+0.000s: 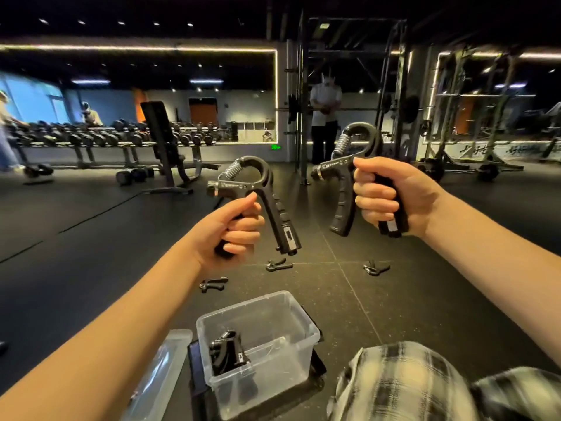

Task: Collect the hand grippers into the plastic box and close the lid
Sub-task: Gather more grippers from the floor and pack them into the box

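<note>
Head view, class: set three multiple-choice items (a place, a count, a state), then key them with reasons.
1. The lid lies: A on the box B beside it, on its left C in a hand
2. Count of hand grippers on the floor beyond the box: A three B one C five
3. The left hand is: A open B pressing the lid C gripping a hand gripper
Key: B, the lid rests left of the open box; A, three lie apart there; C, its fingers curl round one.

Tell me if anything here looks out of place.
Three black spring hand grippers lie scattered on the dark rubber floor beyond the clear plastic box, whose clear lid lies off at its left. Nothing looks damaged.
</note>
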